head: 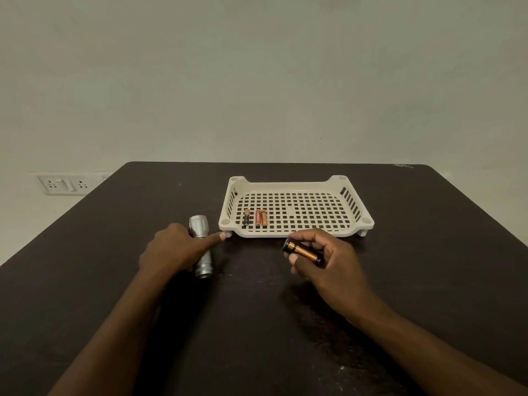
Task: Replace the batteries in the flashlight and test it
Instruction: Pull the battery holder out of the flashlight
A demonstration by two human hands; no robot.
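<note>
Batteries (303, 250) in right hand (328, 261)

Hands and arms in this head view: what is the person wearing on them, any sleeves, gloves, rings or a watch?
Both are bare. The left hand and right hand have no gloves and no rings that show. Both forearms are uncovered from the wrists to the bottom edge of the picture, with no sleeve cuffs in sight. No watch, bracelet or band shows on either wrist. The fingernails that show look short and unpainted.

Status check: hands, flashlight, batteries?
Left hand resting on flashlight, which lies on table. Right hand gripping battery holder above table. Three loose batteries in white tray. Nothing in the way.
</note>
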